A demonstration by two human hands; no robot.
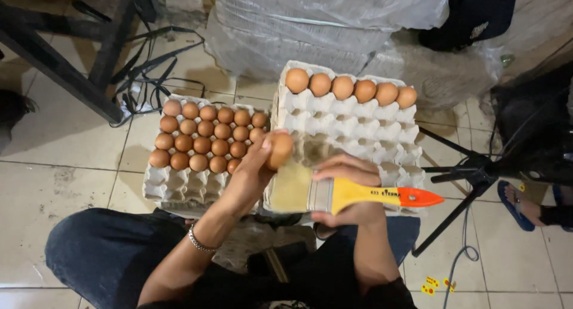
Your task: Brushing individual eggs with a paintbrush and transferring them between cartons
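Fingers (262, 149) of the left hand (253, 171) are clamped around a brown egg (279, 150), held up in the air over the gap between two cardboard trays. Just below and right of it, the right hand (352, 189) is closed on the yellow handle of a wide paintbrush (334, 193), whose pale bristles lie just under the egg; whether they touch it cannot be told. The brush's orange tip points right, out over the right tray (352, 127). That tray sits on a stack and holds one row of six eggs along its far edge, with its other cups bare. The left tray (173, 186) lies on the tiled floor (65, 183), its far rows full of eggs and its near cups bare. Beyond the trays stand plastic-wrapped bundles (298, 22). A dark metal frame with cables borders the left, a tripod leg (447, 216) and another person's sandalled foot (516, 204) the right. Open tiles remain at the near left and right.
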